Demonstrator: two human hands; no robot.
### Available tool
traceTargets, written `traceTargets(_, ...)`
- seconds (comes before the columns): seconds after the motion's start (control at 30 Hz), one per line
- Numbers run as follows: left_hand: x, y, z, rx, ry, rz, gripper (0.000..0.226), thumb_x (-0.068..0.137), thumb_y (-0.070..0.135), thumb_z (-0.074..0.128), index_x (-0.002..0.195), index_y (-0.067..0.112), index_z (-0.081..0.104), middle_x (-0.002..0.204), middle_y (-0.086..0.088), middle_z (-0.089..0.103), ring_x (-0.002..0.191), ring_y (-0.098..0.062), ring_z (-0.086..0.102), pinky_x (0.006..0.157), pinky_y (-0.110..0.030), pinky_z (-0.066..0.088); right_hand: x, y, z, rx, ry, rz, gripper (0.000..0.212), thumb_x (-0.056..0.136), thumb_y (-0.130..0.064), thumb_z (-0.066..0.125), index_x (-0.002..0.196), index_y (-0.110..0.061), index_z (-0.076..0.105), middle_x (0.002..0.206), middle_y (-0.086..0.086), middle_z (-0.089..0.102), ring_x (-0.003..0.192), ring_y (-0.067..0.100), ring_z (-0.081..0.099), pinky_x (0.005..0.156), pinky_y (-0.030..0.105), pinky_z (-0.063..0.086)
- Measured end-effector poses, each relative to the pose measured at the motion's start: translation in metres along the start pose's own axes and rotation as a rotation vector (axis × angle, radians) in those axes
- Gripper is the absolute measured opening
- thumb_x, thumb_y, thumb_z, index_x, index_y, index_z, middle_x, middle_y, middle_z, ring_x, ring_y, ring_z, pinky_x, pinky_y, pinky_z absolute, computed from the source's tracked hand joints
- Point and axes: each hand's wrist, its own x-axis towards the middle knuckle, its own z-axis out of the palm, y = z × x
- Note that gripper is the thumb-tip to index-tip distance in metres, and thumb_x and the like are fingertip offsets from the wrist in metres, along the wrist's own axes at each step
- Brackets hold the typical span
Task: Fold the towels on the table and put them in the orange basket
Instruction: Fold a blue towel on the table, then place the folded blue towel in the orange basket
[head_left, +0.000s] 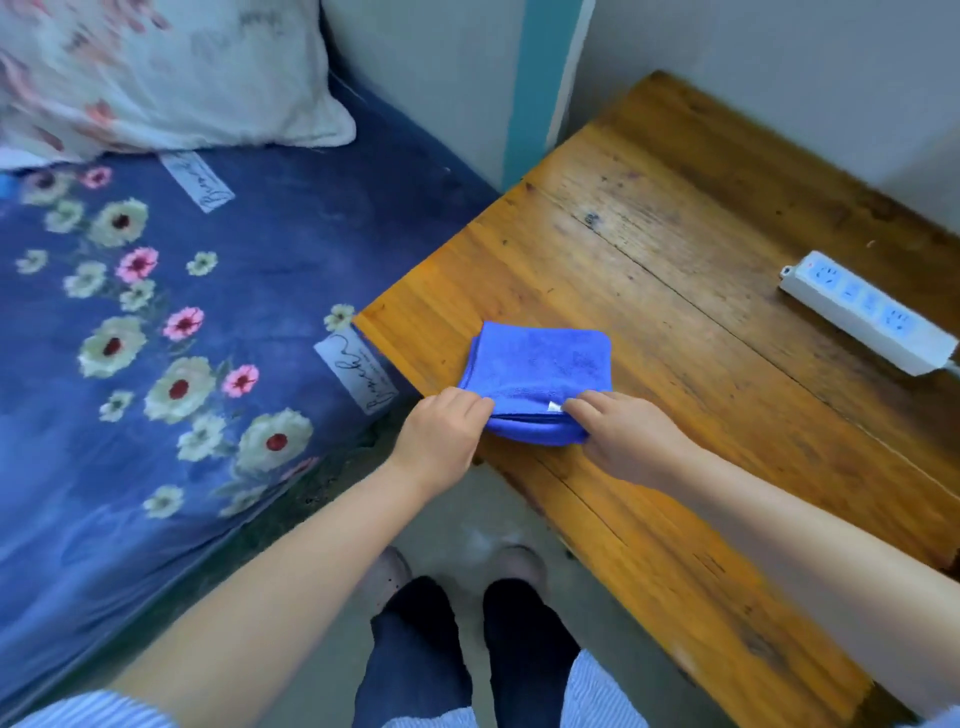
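Here the blue towel (537, 374) lies folded into a thick square near the front left corner of the wooden table (701, 234), its near edge close to the table's rim. The left hand (441, 441) pinches the near left corner of the folded stack, fingers curled over the top layer. The right hand (623, 441) holds the near right corner, fingers bent onto the cloth beside a small white tag (555, 407).

The towel looks soft, light and limp, so it will sag and spring open if lifted by 1 corner only. Its pile should give good grip and little slip. The best hold is likely along the doubled near edge, with both hands pinching all layers together, or with 1 hand slid under the stack.

The orange basket is not in view, so its place cannot be told. A white power strip (872, 312) rests well apart on the right side of the table. A flowered bedspread (156, 338) and pillow (156, 73) lie to the left.
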Motion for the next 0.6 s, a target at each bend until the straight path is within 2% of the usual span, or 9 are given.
traceTargets(0.03,-0.008,-0.011,-0.01,0.0,0.018,-0.021,0.016,0.063,0.002,0.055,0.071,0.001,0.069,0.063,-0.011,0.067,0.056,-0.025,0.066,0.045,-0.025,0.052,0.008,-0.011,-0.007,-0.037,-0.021,-0.049,0.046,0.089,-0.014,0.041,0.135,-0.013,0.036,0.128,0.006,0.049,0.112,0.026,0.051,0.084,0.035,0.041)
traceTargets(0.07,-0.015,-0.021,-0.021,0.003,0.025,-0.054,0.016,0.056,-0.003,0.068,0.072,0.0,0.069,0.064,-0.012,0.068,0.056,-0.025,0.066,0.045,-0.025,0.053,0.018,-0.023,-0.014,-0.053,-0.033,-0.096,0.047,0.089,-0.013,0.04,0.135,-0.014,0.034,0.128,0.006,0.048,0.112,0.026,0.05,0.084,0.035,0.041)
traceTargets(0.13,-0.039,-0.045,-0.045,0.056,0.042,-0.148,0.029,0.043,-0.007,0.077,0.07,0.001,0.07,0.062,-0.011,0.068,0.054,-0.023,0.066,0.042,-0.021,0.05,0.041,-0.058,-0.027,-0.065,-0.036,-0.195,0.047,0.087,-0.01,0.041,0.134,-0.015,0.036,0.127,0.006,0.048,0.111,0.026,0.05,0.082,0.034,0.04)
traceTargets(0.23,-0.085,-0.081,-0.076,0.098,0.057,-0.29,0.022,0.049,-0.002,0.067,0.07,0.004,0.069,0.063,-0.008,0.068,0.053,-0.023,0.065,0.039,-0.02,0.048,0.074,-0.115,-0.05,-0.07,-0.017,-0.299,0.046,0.083,-0.008,0.045,0.128,-0.015,0.041,0.123,0.006,0.051,0.109,0.028,0.051,0.079,0.034,0.04)
traceTargets(0.27,-0.101,-0.09,-0.084,0.108,0.02,-0.367,0.025,0.055,-0.002,0.066,0.078,0.005,0.069,0.069,-0.008,0.068,0.06,-0.024,0.065,0.042,-0.022,0.049,0.083,-0.135,-0.055,-0.068,-0.018,-0.321,0.044,0.082,-0.007,0.045,0.125,-0.015,0.043,0.121,0.006,0.052,0.108,0.028,0.051,0.079,0.033,0.04)
traceTargets(0.33,-0.134,-0.114,-0.095,0.125,-0.092,-0.608,0.03,0.077,-0.001,0.057,0.105,0.009,0.058,0.098,-0.007,0.062,0.09,-0.026,0.059,0.058,-0.03,0.044,0.102,-0.178,-0.069,-0.06,-0.017,-0.356,0.042,0.078,-0.005,0.047,0.119,-0.014,0.045,0.116,0.005,0.053,0.106,0.028,0.051,0.075,0.033,0.04)
traceTargets(0.4,-0.172,-0.143,-0.108,0.082,-0.191,-0.783,0.029,0.089,0.003,0.042,0.115,0.013,0.046,0.114,-0.005,0.053,0.106,-0.027,0.049,0.064,-0.034,0.036,0.122,-0.229,-0.083,-0.027,-0.032,-0.366,0.038,0.076,-0.002,0.047,0.112,-0.013,0.048,0.112,0.005,0.055,0.102,0.028,0.052,0.067,0.032,0.037)
traceTargets(0.5,-0.23,-0.187,-0.139,0.028,-0.155,-0.892,0.025,0.093,0.006,0.038,0.116,0.011,0.046,0.118,-0.007,0.051,0.108,-0.028,0.049,0.073,-0.037,0.042,0.148,-0.311,-0.1,0.007,-0.036,-0.414,0.032,0.076,-0.003,0.046,0.107,-0.01,0.051,0.108,0.007,0.058,0.098,0.03,0.053,0.063,0.032,0.037)
traceTargets(0.6,-0.279,-0.228,-0.169,-0.034,-0.115,-0.967,0.022,0.095,0.011,0.037,0.114,0.01,0.049,0.118,-0.009,0.052,0.107,-0.031,0.05,0.077,-0.039,0.041,0.166,-0.379,-0.113,0.034,-0.01,-0.501,0.03,0.076,-0.004,0.047,0.104,-0.01,0.055,0.105,0.008,0.062,0.095,0.031,0.055,0.063,0.032,0.038)
